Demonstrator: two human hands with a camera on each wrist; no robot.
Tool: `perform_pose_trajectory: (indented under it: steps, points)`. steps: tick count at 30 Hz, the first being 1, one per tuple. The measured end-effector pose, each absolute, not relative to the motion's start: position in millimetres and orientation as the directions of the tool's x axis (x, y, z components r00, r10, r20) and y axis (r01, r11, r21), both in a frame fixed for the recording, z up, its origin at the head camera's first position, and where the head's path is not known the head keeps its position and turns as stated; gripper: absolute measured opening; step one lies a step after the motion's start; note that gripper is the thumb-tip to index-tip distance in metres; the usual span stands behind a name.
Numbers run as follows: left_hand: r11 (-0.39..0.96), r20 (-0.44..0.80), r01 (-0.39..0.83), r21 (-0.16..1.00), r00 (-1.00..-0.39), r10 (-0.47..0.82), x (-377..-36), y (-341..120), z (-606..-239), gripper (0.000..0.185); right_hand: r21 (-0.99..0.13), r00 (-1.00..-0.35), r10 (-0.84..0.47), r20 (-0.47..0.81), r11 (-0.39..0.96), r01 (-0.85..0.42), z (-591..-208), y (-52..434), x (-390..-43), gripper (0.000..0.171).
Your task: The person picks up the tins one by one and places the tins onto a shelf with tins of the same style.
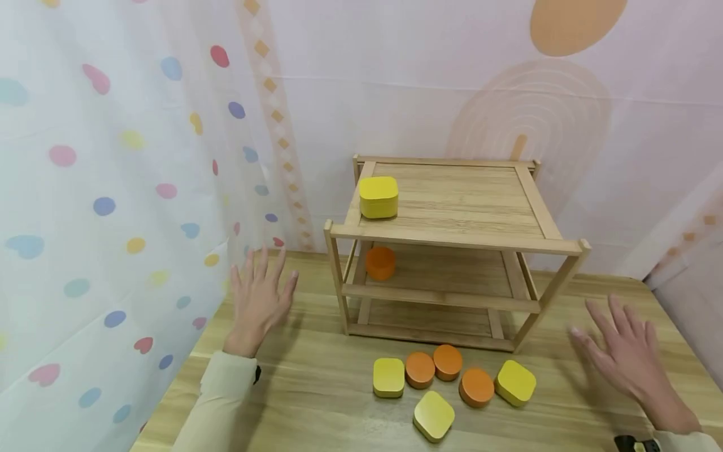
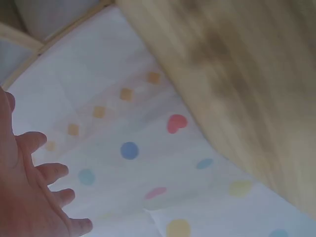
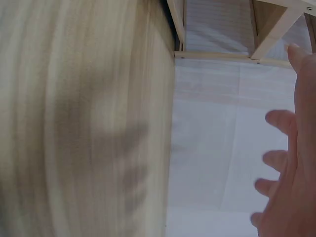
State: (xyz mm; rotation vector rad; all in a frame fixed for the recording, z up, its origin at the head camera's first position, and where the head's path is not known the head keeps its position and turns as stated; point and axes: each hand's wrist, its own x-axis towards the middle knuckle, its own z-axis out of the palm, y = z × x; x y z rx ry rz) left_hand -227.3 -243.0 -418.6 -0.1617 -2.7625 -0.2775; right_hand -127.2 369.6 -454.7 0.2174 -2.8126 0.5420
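Hovering left hand (image 1: 258, 300), right hand (image 1: 627, 355) spread; flanking shelf (image 1: 452, 235)

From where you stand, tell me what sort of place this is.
Probably a staged tabletop set, not a lived-in room: a wooden table, a small bamboo shelf, and printed fabric backdrops hung close behind.

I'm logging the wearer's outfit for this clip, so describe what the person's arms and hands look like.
Both hands are bare: no gloves or rings show. The left hand comes out of a long, pale cream sleeve with a small dark device at its cuff. The right hand has a similar pale cuff at the frame's bottom edge, with a dark wrist-worn device beside it.
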Motion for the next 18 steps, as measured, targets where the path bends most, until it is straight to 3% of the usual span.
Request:
perform_pose_trajectory:
  steps: [6, 12, 15, 18]
  points:
    - [0.929, 0.447, 0.208, 0.306, -0.893, 0.052, -225, -235, -399, 0.06, -0.461, -0.939, -0.149, 0.311, 0.84, -0.286, -463, 367, -118, 0.061]
    - [0.862, 0.572, 0.316, 0.396, -0.819, 0.037, -225, -226, -380, 0.056, -0.643, -0.96, -0.131, 0.248, 0.719, -0.264, -459, 358, -109, 0.062]
    - [0.824, 0.624, 0.372, 0.428, -0.781, 0.028, -228, -223, -373, 0.053, -0.669, -0.955, -0.128, 0.267, 0.689, -0.279, -459, 355, -106, 0.058]
    - [0.778, 0.614, 0.392, 0.491, -0.789, 0.01, -228, -219, -365, 0.053, -0.679, -0.951, -0.137, 0.278, 0.672, -0.295, -462, 353, -103, 0.053]
